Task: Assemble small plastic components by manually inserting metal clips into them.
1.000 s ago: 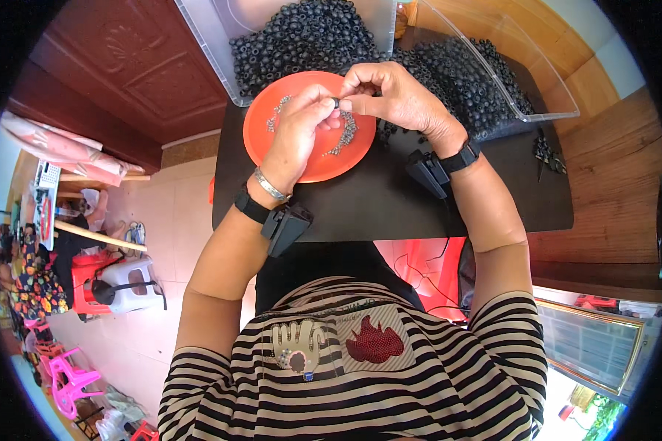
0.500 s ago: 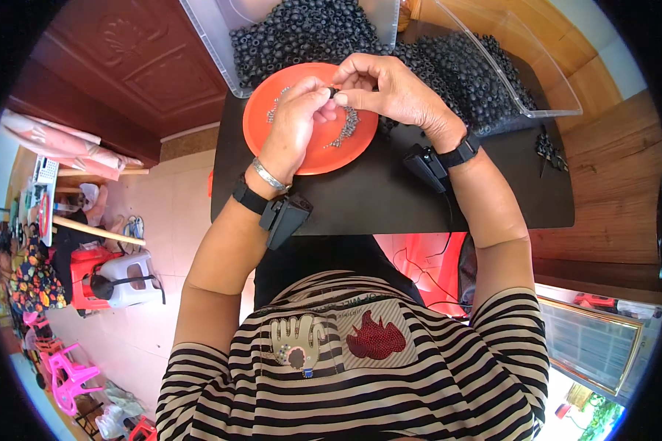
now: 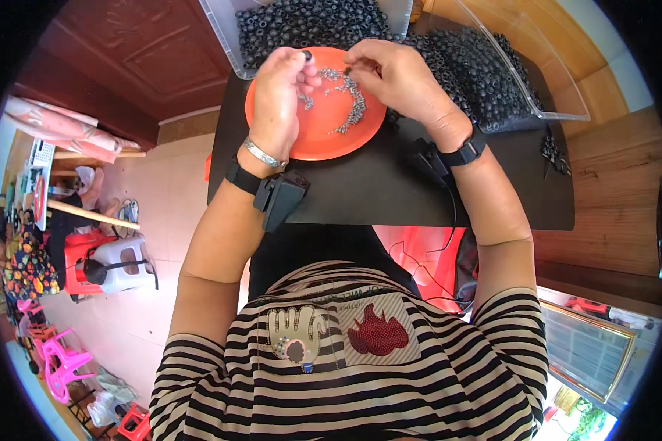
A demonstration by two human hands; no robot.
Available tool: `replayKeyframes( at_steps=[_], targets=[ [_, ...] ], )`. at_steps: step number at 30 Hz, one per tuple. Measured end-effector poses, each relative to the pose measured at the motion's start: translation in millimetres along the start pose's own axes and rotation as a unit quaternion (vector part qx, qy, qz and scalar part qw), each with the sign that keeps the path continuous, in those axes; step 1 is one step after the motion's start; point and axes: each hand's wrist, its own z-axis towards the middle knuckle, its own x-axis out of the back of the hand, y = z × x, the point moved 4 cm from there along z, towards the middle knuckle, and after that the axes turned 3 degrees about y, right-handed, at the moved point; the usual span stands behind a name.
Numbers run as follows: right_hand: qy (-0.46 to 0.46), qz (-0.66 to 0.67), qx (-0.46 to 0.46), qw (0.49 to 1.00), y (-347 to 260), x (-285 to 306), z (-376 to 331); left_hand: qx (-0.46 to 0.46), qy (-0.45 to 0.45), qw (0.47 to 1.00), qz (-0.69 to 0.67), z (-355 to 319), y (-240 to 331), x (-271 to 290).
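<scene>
My left hand (image 3: pixel 273 92) is closed over the left part of an orange plate (image 3: pixel 318 140), with a small round black piece (image 3: pixel 307 56) pinched at its fingertips. The piece looks like those in the heaps behind. Over the plate's far right rim is my right hand (image 3: pixel 401 77), thumb and fingers drawn together. Something dark shows at its fingertips, too small to name. Little silvery metal parts (image 3: pixel 354 110) lie on the plate in a curved band, with a few more beside my left hand. The hands are apart.
Beyond the plate, a clear plastic bin (image 3: pixel 232 44) holds many black round pieces (image 3: pixel 309 26). Another heap (image 3: pixel 478 81) lies at the far right by a tilted clear bin (image 3: pixel 559 73). A dark cluster of small items (image 3: pixel 554 154) rests near the right edge of the dark table (image 3: pixel 375 195).
My hands, which met at a black piece over the plate, have moved apart. The left has gone left and farther out with the black piece; the right has shifted slightly right.
</scene>
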Motion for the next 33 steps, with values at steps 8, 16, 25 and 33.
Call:
replayKeyframes(
  at_steps=[8, 16, 25, 33],
  targets=[
    [-0.117, -0.130, 0.242, 0.954, -36, -31, -20, 0.012, 0.084, 0.993, -0.087, 7, -3, 18],
    [-0.151, -0.207, 0.263, 0.930, -29, -47, -20, 0.023, 0.099, 0.990, -0.094, 5, -5, 12],
    [-0.030, 0.255, -0.076, 0.964, 7, -4, 3, 0.146, -0.045, 0.970, -0.192, 2, -16, 2],
    [-0.004, 0.336, -0.101, 0.936, 8, -1, 4, 0.170, -0.108, 0.959, -0.200, -5, -21, -9]
  ],
)
